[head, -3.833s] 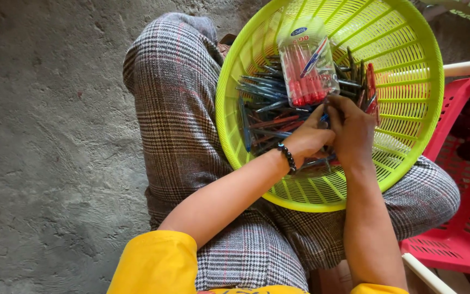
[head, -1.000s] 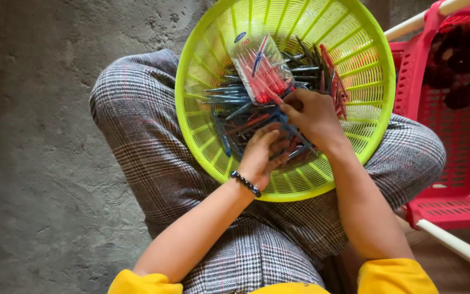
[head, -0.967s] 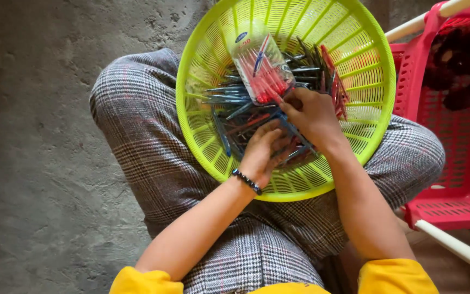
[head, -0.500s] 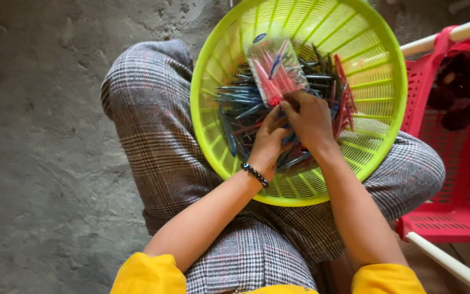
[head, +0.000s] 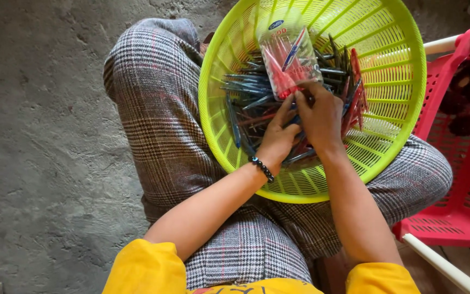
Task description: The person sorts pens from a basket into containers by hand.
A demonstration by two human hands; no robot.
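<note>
A lime-green slotted plastic basket [head: 393,92] rests on my lap, over grey checked trousers [head: 159,120]. It holds a heap of blue and red pens [head: 251,106] and a clear plastic pouch [head: 289,60] filled with red pens and one blue one. My left hand [head: 278,136], with a dark bead bracelet on the wrist, lies on the pens with fingers curled around a few. My right hand [head: 319,114] sits beside it, fingertips pinching pens at the open bottom end of the pouch. What exactly each finger grips is hidden.
A red slotted plastic crate [head: 463,163] with a white frame bar [head: 441,267] stands at the right, with dark items inside. Rough grey concrete floor [head: 39,163] fills the left side. Yellow sleeves [head: 142,269] show at the bottom.
Both hands have shifted up from the heap toward the pouch's lower end. The view has moved, putting the basket higher and further right in frame.
</note>
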